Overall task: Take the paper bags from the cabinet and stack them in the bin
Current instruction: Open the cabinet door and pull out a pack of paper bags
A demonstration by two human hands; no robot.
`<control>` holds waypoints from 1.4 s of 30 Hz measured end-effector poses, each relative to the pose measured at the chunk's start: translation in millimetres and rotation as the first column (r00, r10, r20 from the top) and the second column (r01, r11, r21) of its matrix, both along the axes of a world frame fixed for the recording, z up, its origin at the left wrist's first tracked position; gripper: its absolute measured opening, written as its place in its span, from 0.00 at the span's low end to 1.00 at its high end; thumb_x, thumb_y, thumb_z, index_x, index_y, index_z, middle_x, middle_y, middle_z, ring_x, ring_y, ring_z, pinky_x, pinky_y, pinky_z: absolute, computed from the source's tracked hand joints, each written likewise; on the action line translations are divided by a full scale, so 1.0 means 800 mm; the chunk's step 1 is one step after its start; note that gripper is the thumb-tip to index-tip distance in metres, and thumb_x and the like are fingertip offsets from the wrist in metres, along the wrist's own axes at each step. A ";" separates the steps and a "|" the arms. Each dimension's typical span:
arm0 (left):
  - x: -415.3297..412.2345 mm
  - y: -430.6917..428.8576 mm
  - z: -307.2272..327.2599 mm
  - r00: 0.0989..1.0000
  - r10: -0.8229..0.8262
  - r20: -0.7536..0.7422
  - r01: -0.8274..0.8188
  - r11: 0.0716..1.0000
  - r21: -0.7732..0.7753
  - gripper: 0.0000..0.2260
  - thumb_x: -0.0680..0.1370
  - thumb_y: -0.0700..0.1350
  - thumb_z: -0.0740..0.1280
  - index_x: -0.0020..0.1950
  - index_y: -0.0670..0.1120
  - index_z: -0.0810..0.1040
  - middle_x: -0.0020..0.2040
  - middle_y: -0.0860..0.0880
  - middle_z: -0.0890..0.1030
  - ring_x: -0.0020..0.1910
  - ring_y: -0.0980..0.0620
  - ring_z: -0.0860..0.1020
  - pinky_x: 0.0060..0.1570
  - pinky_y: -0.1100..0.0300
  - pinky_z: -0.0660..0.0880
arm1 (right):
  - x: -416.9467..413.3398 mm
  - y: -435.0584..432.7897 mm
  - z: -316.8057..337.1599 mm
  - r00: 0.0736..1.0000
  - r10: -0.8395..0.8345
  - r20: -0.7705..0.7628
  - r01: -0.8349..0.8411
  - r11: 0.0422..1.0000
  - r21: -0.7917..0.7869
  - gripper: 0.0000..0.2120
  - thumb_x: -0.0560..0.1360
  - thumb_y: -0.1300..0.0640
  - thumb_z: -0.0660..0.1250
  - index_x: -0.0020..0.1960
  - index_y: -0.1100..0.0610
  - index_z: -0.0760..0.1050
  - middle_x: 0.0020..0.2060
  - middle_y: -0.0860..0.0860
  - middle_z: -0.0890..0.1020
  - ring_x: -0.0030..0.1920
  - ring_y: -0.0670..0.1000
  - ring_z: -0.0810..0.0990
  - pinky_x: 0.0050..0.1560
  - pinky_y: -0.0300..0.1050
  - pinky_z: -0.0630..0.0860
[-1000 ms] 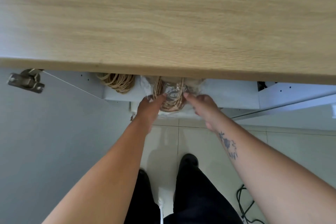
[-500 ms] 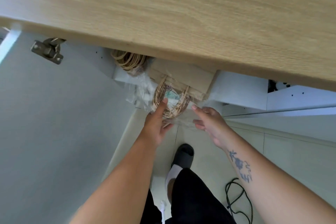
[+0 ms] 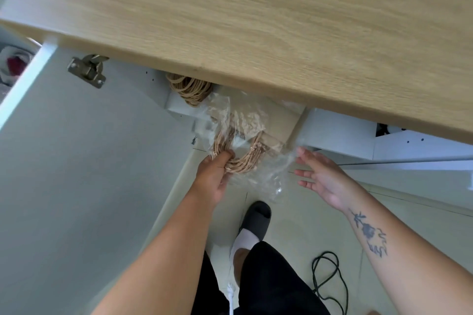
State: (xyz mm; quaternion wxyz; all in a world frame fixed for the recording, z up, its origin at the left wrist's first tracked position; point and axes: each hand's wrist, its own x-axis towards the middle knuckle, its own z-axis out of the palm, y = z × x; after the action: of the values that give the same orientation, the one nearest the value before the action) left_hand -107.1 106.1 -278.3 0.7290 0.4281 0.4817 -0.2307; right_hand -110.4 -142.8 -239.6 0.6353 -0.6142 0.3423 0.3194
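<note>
**Bundle partway out of the cabinet, left hand on the handles**

Left hand (image 3: 216, 171): fingers curled tight round the twisted-paper handles (image 3: 243, 161), gripping them through a clear plastic wrap (image 3: 258, 176). The thumb is hidden behind the loops.

Right hand (image 3: 325, 178): spread wide, fingers straight, palm turned toward the bundle and holding nothing. Its fingertips (image 3: 300, 155) sit at the loose edge of the wrap. I cannot tell whether they touch it.

Paper bags (image 3: 277, 123): a flat brown stack inside the wrap. The handle end sticks out over the floor (image 3: 320, 225). The far end is tucked in the cabinet (image 3: 337, 128), under the wooden surface (image 3: 256, 20).

A second coil of handles (image 3: 189, 87) lies deeper on the same shelf, to the left. The cabinet door (image 3: 76, 161) stands open on that side, with its hinge (image 3: 87, 70) showing. A black cable (image 3: 330, 279) trails on the floor near the feet.

Step, as I read it: the take-out, with this bundle not yet clear of the shelf. The bin is not in view.

Next move, by my judgement:
- Get the right hand under or against the stack's free side so the weight is not hanging from the handles alone.
- Draw the stack straight out, low enough to clear the surface's edge.
- Mind the slack wrap, which could snag or slip in the grip.
</note>
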 end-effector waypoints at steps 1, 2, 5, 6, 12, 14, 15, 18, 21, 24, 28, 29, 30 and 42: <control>-0.006 0.006 0.007 1.000 0.011 -0.008 -0.011 1.000 -0.003 0.18 0.72 0.39 0.74 0.61 0.39 0.78 0.54 0.41 0.85 0.52 0.47 0.84 0.49 0.58 0.79 | 0.003 0.001 0.003 0.999 -0.031 -0.008 0.031 0.999 0.009 0.28 0.65 0.36 0.70 0.60 0.47 0.73 0.62 0.48 0.76 0.59 0.53 0.77 0.53 0.47 0.75; -0.013 0.014 0.014 1.000 0.014 -0.018 -0.014 1.000 0.001 0.19 0.72 0.38 0.74 0.62 0.39 0.77 0.53 0.41 0.85 0.51 0.47 0.84 0.48 0.59 0.79 | 0.006 0.003 0.006 0.998 -0.059 -0.023 0.059 0.998 0.013 0.27 0.64 0.35 0.70 0.59 0.47 0.73 0.63 0.48 0.75 0.61 0.54 0.75 0.55 0.48 0.74; -0.035 0.034 0.041 1.000 -0.010 -0.018 0.011 1.000 0.003 0.18 0.74 0.36 0.72 0.63 0.38 0.77 0.47 0.43 0.85 0.43 0.50 0.84 0.44 0.60 0.79 | 0.017 0.015 0.010 0.992 -0.107 -0.067 0.109 0.993 0.033 0.41 0.58 0.30 0.73 0.65 0.47 0.68 0.63 0.51 0.72 0.61 0.55 0.74 0.60 0.52 0.74; -0.043 0.041 0.049 0.999 -0.030 -0.019 0.030 0.999 0.010 0.18 0.74 0.35 0.71 0.63 0.37 0.76 0.45 0.44 0.85 0.42 0.50 0.84 0.46 0.59 0.79 | 0.021 0.021 0.011 0.989 -0.119 -0.086 0.123 0.991 0.043 0.47 0.54 0.28 0.74 0.67 0.48 0.68 0.62 0.51 0.73 0.59 0.54 0.75 0.59 0.52 0.74; -0.090 0.083 0.096 0.988 -0.152 -0.027 0.153 0.987 0.045 0.03 0.78 0.34 0.67 0.50 0.39 0.78 0.36 0.45 0.84 0.33 0.52 0.83 0.33 0.62 0.79 | 0.028 0.056 0.007 0.948 -0.248 -0.201 0.284 0.943 0.172 0.35 0.62 0.34 0.75 0.61 0.53 0.76 0.55 0.54 0.84 0.56 0.54 0.81 0.62 0.52 0.76; -0.102 0.096 0.099 0.980 -0.200 -0.005 0.199 0.974 0.107 0.03 0.77 0.35 0.68 0.46 0.42 0.79 0.37 0.46 0.84 0.33 0.54 0.82 0.37 0.63 0.77 | 0.019 0.069 0.003 0.934 -0.283 -0.218 0.325 0.925 0.194 0.27 0.68 0.41 0.75 0.61 0.55 0.76 0.52 0.55 0.85 0.56 0.56 0.83 0.63 0.54 0.76; -0.106 0.102 0.099 0.976 -0.219 0.016 0.215 0.967 0.135 0.03 0.77 0.35 0.69 0.46 0.42 0.79 0.37 0.46 0.84 0.33 0.54 0.83 0.41 0.62 0.77 | 0.014 0.076 0.001 0.924 -0.300 -0.238 0.350 0.915 0.203 0.26 0.69 0.45 0.76 0.62 0.57 0.76 0.52 0.56 0.86 0.55 0.56 0.83 0.64 0.54 0.75; -0.117 0.119 0.094 0.963 -0.262 0.060 0.244 0.946 0.215 0.02 0.76 0.35 0.71 0.45 0.42 0.81 0.38 0.45 0.85 0.36 0.51 0.83 0.50 0.56 0.76 | -0.001 0.093 0.000 0.888 -0.361 -0.287 0.430 0.872 0.234 0.26 0.68 0.53 0.77 0.63 0.60 0.76 0.51 0.57 0.86 0.51 0.55 0.85 0.61 0.54 0.77; -0.132 0.132 0.101 0.954 -0.291 0.072 0.263 0.928 0.264 0.02 0.75 0.36 0.72 0.46 0.41 0.81 0.39 0.42 0.85 0.38 0.49 0.82 0.50 0.54 0.75 | -0.015 0.102 0.016 0.869 -0.403 -0.287 0.473 0.847 0.242 0.24 0.68 0.55 0.77 0.61 0.60 0.76 0.49 0.58 0.86 0.46 0.55 0.86 0.51 0.53 0.79; -0.152 0.149 0.120 0.942 -0.325 0.081 0.290 0.913 0.287 0.06 0.73 0.37 0.74 0.49 0.39 0.82 0.43 0.40 0.85 0.42 0.45 0.83 0.55 0.49 0.76 | -0.040 0.108 0.046 0.885 -0.390 -0.254 0.454 0.845 0.283 0.22 0.71 0.55 0.75 0.62 0.59 0.76 0.52 0.58 0.85 0.50 0.55 0.86 0.53 0.53 0.78; -0.172 0.169 0.174 0.914 -0.383 0.131 0.328 0.891 0.315 0.07 0.73 0.36 0.74 0.48 0.38 0.79 0.41 0.41 0.85 0.38 0.49 0.82 0.43 0.58 0.78 | -0.081 0.115 0.115 0.902 -0.390 -0.188 0.432 0.829 0.356 0.22 0.74 0.53 0.72 0.65 0.58 0.75 0.56 0.58 0.84 0.57 0.56 0.82 0.64 0.54 0.73; -0.176 0.172 0.193 0.904 -0.398 0.155 0.339 0.890 0.305 0.08 0.72 0.35 0.75 0.48 0.37 0.78 0.39 0.41 0.84 0.35 0.50 0.82 0.38 0.62 0.77 | -0.093 0.117 0.137 0.902 -0.397 -0.167 0.431 0.825 0.366 0.20 0.75 0.53 0.71 0.64 0.58 0.76 0.56 0.58 0.84 0.58 0.57 0.82 0.65 0.54 0.73; -0.180 0.176 0.211 0.889 -0.419 0.185 0.359 0.888 0.287 0.09 0.71 0.34 0.75 0.47 0.36 0.78 0.37 0.42 0.83 0.34 0.51 0.81 0.34 0.64 0.77 | -0.105 0.121 0.158 0.900 -0.410 -0.146 0.434 0.822 0.369 0.19 0.75 0.53 0.71 0.64 0.58 0.76 0.56 0.58 0.84 0.58 0.57 0.82 0.64 0.53 0.73; -0.229 0.249 0.361 0.803 -0.499 0.325 0.504 0.861 0.075 0.13 0.70 0.37 0.73 0.51 0.36 0.77 0.41 0.40 0.82 0.37 0.48 0.82 0.40 0.59 0.82 | -0.244 0.180 0.325 0.822 -0.566 0.061 0.497 0.765 0.410 0.17 0.73 0.52 0.71 0.61 0.56 0.78 0.51 0.54 0.86 0.56 0.55 0.81 0.63 0.51 0.74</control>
State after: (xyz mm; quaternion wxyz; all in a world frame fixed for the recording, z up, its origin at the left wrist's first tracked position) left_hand -290.0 305.6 10.8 0.7161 0.5672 0.2193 -0.3427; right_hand -305.7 0.8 20.0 0.8334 -0.3845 0.3758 0.1278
